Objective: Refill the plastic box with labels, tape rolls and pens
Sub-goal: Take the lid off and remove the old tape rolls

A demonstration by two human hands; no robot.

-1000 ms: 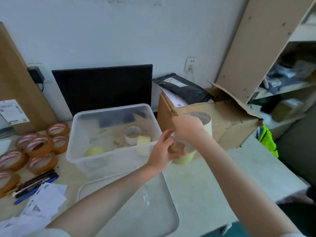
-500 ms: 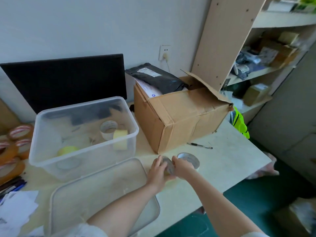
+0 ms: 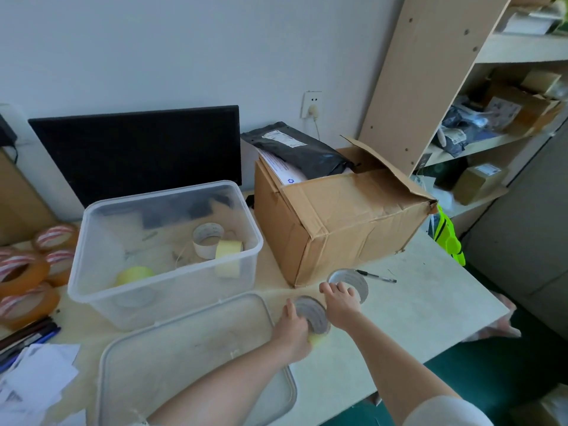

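The clear plastic box (image 3: 92,210) stands open on the table with a white tape roll (image 3: 207,238) and two yellow rolls (image 3: 227,259) inside. In front of the cardboard box, my left hand (image 3: 292,327) grips a grey-white tape roll (image 3: 312,313) tilted on its edge, with a yellow roll (image 3: 318,337) under it. My right hand (image 3: 339,299) curls its fingers over the near wall of a second white roll (image 3: 353,281) that lies flat on the table. A black pen (image 3: 376,276) lies just right of that roll.
The box lid (image 3: 196,348) lies under my left forearm. Brown tape rolls (image 3: 27,269), several pens (image 3: 27,333) and paper labels (image 3: 37,373) sit at the left. A cardboard box (image 3: 338,222) and dark monitor (image 3: 138,149) stand behind. Shelves rise at right.
Both hands came down from beside the plastic box to the table in front of the cardboard box, bringing the rolls with them. The rolls now sit apart, one under each hand.
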